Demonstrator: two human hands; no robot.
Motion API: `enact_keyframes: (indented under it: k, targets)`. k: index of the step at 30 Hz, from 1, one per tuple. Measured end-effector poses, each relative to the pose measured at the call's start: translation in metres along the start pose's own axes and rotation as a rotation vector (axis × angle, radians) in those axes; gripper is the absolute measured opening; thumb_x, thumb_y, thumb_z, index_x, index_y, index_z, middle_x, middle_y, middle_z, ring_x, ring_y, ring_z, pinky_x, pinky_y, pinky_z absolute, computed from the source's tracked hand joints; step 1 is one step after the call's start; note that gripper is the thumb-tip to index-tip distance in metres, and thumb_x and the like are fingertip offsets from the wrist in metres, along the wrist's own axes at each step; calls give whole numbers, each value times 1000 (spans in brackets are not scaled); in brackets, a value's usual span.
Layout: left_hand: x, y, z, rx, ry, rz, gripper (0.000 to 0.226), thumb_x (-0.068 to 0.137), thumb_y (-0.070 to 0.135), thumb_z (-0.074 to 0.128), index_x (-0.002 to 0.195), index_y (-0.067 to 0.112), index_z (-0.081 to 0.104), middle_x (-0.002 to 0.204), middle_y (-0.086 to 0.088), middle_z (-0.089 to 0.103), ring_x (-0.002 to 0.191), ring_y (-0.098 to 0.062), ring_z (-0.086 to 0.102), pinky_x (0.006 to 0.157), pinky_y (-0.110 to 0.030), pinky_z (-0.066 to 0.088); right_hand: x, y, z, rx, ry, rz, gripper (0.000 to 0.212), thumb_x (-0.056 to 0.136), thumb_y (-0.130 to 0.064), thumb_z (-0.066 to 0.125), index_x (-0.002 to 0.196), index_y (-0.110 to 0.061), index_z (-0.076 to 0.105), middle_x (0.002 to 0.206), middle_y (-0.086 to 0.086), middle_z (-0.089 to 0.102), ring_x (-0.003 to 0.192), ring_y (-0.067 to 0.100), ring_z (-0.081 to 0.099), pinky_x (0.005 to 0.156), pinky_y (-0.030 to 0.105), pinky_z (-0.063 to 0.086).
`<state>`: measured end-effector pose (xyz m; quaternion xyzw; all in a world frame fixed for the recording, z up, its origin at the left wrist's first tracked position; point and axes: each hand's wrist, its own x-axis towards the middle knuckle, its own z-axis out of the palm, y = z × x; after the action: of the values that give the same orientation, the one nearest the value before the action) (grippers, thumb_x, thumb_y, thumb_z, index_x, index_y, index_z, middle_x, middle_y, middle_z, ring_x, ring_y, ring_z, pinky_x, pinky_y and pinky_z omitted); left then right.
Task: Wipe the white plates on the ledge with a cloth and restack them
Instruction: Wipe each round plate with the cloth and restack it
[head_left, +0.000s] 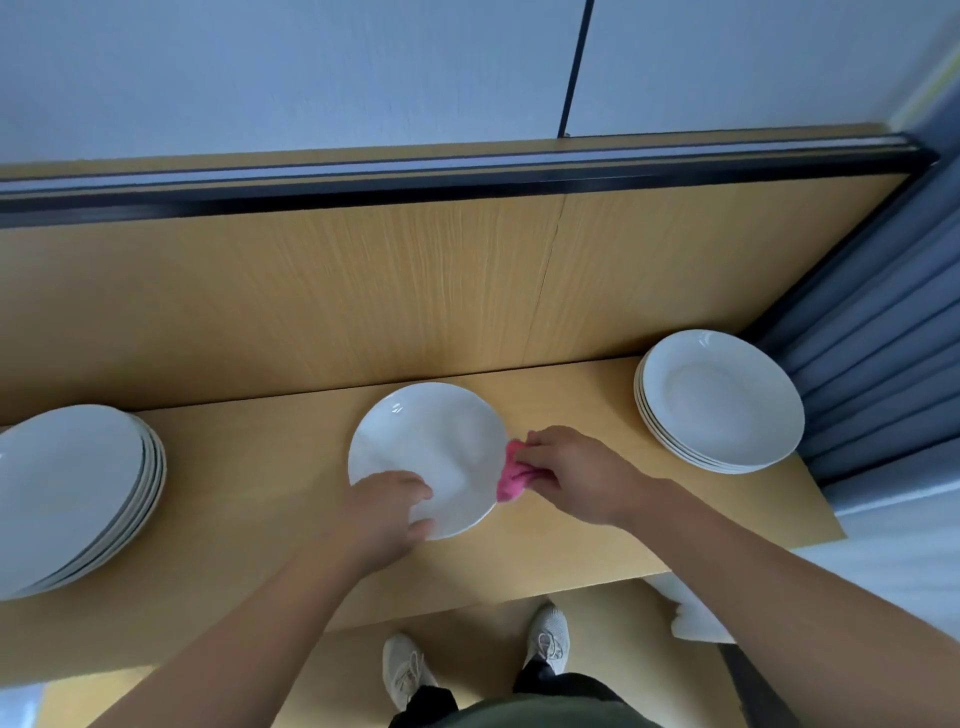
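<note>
head view looks down on a single white plate (428, 452) lying on the wooden ledge (270, 519); the left hand (387, 512) grips its near rim, thumb curled over the edge; the right hand (574, 475) pinches a bunched pink cloth (511, 478) against its right rim. left of that plate sits one stack of plates (72, 493); right of it, a second stack (719, 400) beside grey curtains (878, 332).

Glossy plate (431, 441), wood-grain ledge (260, 499)
</note>
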<state>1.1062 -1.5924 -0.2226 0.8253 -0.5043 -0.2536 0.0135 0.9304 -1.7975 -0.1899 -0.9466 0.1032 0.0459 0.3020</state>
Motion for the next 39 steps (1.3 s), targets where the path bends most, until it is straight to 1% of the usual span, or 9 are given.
enact_keyframes:
  k: [2, 4, 8, 13, 17, 22, 27, 32, 39]
  targets:
    - [7, 33, 1, 28, 34, 26, 26, 93, 42, 46, 98, 18, 55, 101, 8, 54, 99, -17, 52, 71, -31, 40, -3, 9, -8, -39, 43, -14, 20, 90, -17, 60, 100, -29, 71, 87, -13, 53, 84, 5, 41, 74, 23, 35]
    - [16, 58, 7, 51, 93, 14, 27, 93, 44, 44, 93, 17, 50, 91, 6, 50, 91, -18, 52, 65, -31, 37, -7, 16, -15, -54, 74, -34, 20, 89, -17, 61, 100, -30, 71, 89, -12, 54, 87, 15, 48, 77, 24, 38]
    - [30, 84, 22, 116, 101, -84, 38, 95, 42, 47, 120, 14, 48, 118, 0, 51, 108, -22, 51, 82, -34, 44, -13, 20, -28, -38, 113, -107, 22, 89, -13, 63, 98, -30, 73, 88, -27, 47, 90, 17, 52, 81, 20, 36]
    - [38, 99, 31, 152, 26, -193, 36, 95, 7, 39, 130, 8, 48, 131, -7, 46, 118, -23, 46, 88, -36, 47, -14, 27, -36, -33, 105, -131, 22, 91, -16, 59, 102, -30, 72, 98, -9, 61, 97, 24, 55, 94, 36, 45]
    - [36, 110, 27, 160, 49, -190, 41, 92, -5, 39, 132, 1, 45, 131, -12, 47, 117, -25, 51, 90, -35, 47, -14, 29, -47, -17, 95, -120, 27, 93, -13, 58, 109, -29, 71, 109, -5, 63, 110, 25, 54, 100, 35, 43]
    - [24, 106, -11, 133, 103, -307, 36, 93, -1, 42, 128, 6, 43, 115, -8, 59, 100, -25, 62, 78, -32, 48, -9, 27, -64, -19, 127, -138, 29, 94, -10, 60, 117, -25, 69, 117, -2, 63, 121, 22, 50, 101, 19, 32]
    - [9, 89, -59, -75, 284, -420, 13, 97, 7, 41, 107, 7, 48, 79, 0, 50, 75, -21, 57, 60, -30, 36, 6, 16, -80, -2, 165, -220, 25, 95, -19, 57, 117, -25, 67, 117, -3, 62, 124, 20, 50, 106, 32, 38]
    - [-8, 81, -91, -341, 510, -441, 26, 103, 28, 31, 90, 11, 45, 75, 1, 48, 66, -15, 45, 54, -30, 29, 21, -6, -92, -24, 228, -257, 27, 93, -15, 64, 119, -14, 68, 118, 7, 62, 127, 25, 50, 101, 26, 33]
    - [-19, 70, -93, -604, 531, -452, 28, 102, 27, 34, 93, 8, 54, 82, -5, 56, 68, -15, 48, 58, -29, 35, 33, -26, -93, -44, 229, -273, 29, 92, -16, 65, 121, -15, 67, 119, 8, 62, 130, 25, 48, 104, 29, 35]
